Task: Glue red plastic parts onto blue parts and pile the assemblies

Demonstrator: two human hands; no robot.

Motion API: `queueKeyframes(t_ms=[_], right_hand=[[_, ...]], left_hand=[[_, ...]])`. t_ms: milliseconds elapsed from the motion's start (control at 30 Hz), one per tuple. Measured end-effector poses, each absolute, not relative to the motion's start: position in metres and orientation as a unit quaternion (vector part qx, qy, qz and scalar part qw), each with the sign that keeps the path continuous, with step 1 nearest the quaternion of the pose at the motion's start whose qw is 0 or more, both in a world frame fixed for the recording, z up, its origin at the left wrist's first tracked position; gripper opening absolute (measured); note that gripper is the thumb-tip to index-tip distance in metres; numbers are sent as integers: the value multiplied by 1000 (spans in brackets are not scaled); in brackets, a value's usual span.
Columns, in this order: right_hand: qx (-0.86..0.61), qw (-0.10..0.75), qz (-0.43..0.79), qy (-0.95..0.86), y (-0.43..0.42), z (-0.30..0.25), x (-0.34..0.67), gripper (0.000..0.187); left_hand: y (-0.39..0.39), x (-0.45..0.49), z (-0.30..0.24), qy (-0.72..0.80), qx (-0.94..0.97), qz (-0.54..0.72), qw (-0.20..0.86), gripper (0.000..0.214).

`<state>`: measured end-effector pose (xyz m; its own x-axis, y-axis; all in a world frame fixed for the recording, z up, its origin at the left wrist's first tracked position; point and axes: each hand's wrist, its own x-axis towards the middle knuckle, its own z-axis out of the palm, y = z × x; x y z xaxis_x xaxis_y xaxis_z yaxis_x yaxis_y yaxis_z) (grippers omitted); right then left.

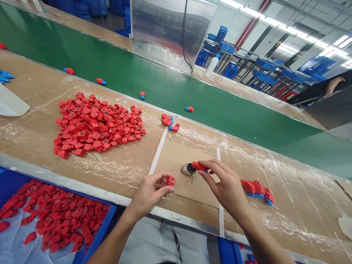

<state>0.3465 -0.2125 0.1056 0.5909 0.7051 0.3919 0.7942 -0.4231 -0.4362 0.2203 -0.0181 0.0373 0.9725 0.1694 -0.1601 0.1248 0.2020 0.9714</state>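
Observation:
Between the thumb and fingers of my left hand (150, 192) is a small red plastic block (171, 180), its square opening turned upward. My right hand (224, 181) pinches a red and blue plastic piece (199, 166) and holds its end at the dark top of a small round jar (189, 168). Whether the piece touches the jar top I cannot tell. The jar stands on a cardboard sheet (176, 157) with dark specks around it. A cluster of red and blue pieces (257, 190) lies to the right of my right hand.
A big heap of red blocks (96, 124) covers the table's left part. A few red and blue pieces (170, 122) lie near the green conveyor belt (220, 106), which carries several more. A blue bin (110, 216) of red blocks is lower left. A metal panel (167, 33) stands behind.

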Motion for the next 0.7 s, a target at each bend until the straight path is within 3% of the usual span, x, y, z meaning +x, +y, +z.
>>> queueKeyframes(t_ms=[200, 700], right_hand=[[-806, 391, -11, -444, -203, 104, 309, 18], [-794, 392, 31, -463, -194, 86, 299, 16]], left_hand=[[-17, 219, 40, 93, 633, -1, 769, 22], [-18, 218, 46, 77, 652, -13, 755, 28]])
